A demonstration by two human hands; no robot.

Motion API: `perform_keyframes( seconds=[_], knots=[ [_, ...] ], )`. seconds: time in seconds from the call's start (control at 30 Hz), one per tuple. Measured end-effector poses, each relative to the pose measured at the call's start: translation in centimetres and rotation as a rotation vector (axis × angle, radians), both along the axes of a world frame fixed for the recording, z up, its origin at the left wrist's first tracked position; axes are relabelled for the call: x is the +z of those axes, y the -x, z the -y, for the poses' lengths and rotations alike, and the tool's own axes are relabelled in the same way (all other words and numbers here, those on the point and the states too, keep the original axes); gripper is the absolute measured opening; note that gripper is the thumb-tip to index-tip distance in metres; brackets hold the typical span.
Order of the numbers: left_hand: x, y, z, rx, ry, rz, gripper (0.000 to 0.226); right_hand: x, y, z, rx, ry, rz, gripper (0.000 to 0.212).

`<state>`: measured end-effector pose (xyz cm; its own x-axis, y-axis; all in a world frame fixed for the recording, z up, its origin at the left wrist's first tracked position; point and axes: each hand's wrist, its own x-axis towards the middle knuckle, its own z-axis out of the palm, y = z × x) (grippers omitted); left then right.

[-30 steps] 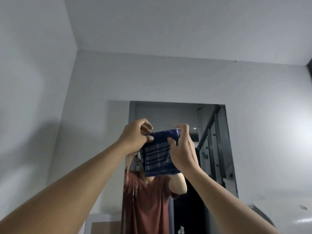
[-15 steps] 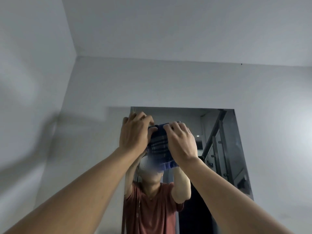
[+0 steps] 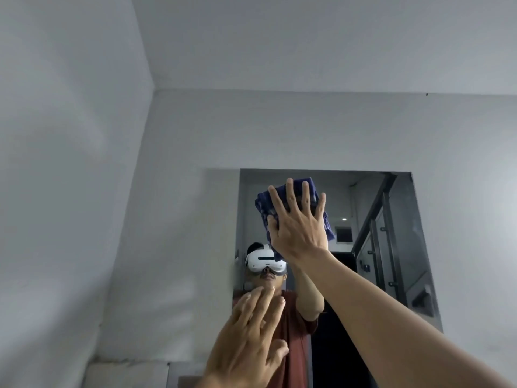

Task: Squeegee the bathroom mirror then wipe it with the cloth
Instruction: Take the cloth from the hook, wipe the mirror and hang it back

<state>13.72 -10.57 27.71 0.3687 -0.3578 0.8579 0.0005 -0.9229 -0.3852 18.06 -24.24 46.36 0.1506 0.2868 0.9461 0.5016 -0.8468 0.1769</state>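
The bathroom mirror (image 3: 391, 247) hangs on the grey wall ahead, its top edge a little above my raised hand. My right hand (image 3: 299, 225) lies flat with fingers spread, pressing a folded dark blue checked cloth (image 3: 263, 204) against the upper left part of the glass. The cloth shows around my fingers and at the right of my palm. My left hand (image 3: 249, 340) hangs lower in front of the mirror, fingers loosely apart and holding nothing. No squeegee is in view.
The mirror reflects a person in a red shirt wearing a white headset (image 3: 264, 260), a dark doorway and a stair railing (image 3: 383, 233). Grey walls meet in a corner at the left; a pale ledge (image 3: 126, 373) sits at the bottom left.
Both hands were folding the cloth in the air. Now my left hand has let go and dropped, and my right hand presses the cloth flat on the mirror.
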Motion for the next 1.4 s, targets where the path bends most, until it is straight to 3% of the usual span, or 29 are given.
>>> perform_keyframes(
  seconds=[0.1, 0.23, 0.43, 1.03, 1.17, 1.33, 1.4],
  knots=[
    [-1.1, -0.5, 0.2, 0.032, -0.044, -0.054, 0.089, -0.1, 0.5, -1.8, 0.017, 0.066, 0.045, 0.063],
    [-1.2, -0.1, 0.8, 0.051, -0.013, -0.039, 0.088, -0.3, 0.8, -3.6, 0.037, 0.151, 0.084, 0.066],
    [-1.2, 0.3, 1.0, 0.033, 0.007, -0.037, 0.086, 0.8, -0.2, -2.7, 0.033, 0.112, 0.094, 0.063],
    [-1.3, -0.3, 0.8, -0.002, 0.03, -0.061, 0.092, 4.2, -6.7, 14.2, -0.067, -0.31, -0.091, 0.066],
    [-1.4, -0.4, 0.8, -0.033, 0.044, -0.055, 0.092, 1.8, -7.5, 16.2, -0.055, -0.417, -0.115, 0.069],
    [-1.4, -0.5, 0.8, -0.048, 0.032, -0.063, 0.095, -3.0, -7.0, 14.4, -0.074, -0.706, -0.229, 0.068],
    [-1.4, -0.5, 0.8, -0.045, 0.037, -0.067, 0.095, -3.6, -6.5, 13.0, -0.074, -0.691, -0.232, 0.069]
  ],
)
